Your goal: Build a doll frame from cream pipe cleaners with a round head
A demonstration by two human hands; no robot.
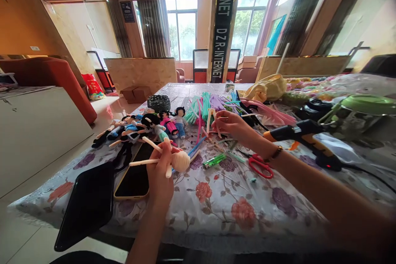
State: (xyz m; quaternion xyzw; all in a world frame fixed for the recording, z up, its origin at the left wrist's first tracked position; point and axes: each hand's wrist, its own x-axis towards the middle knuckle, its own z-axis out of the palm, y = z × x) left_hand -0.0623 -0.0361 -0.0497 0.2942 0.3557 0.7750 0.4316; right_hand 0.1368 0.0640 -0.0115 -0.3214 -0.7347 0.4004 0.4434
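My left hand (pixel 162 165) is closed around a cream pipe-cleaner doll (pixel 181 161). Its round head points right, and its thin limbs stick out to the left and below. Farther off, my right hand (pixel 230 124) pinches a bent cream pipe cleaner (pixel 211 118), folded into a narrow upside-down V. Loose pipe-cleaner pieces lie under that hand, and a green lighter (pixel 214 161) is between the two hands. Red-handled scissors (pixel 260 166) rest below my right wrist. Several finished dolls (pixel 167 123) lie beyond my left hand.
Bundles of coloured pipe cleaners (pixel 206 105) and a dark woven basket (pixel 159 102) stand at the back. A glue gun (pixel 309 138) with a lit red light and cord lies right. A phone (pixel 131 183) and a black tablet (pixel 88 202) lie left on the floral tablecloth (pixel 216 222).
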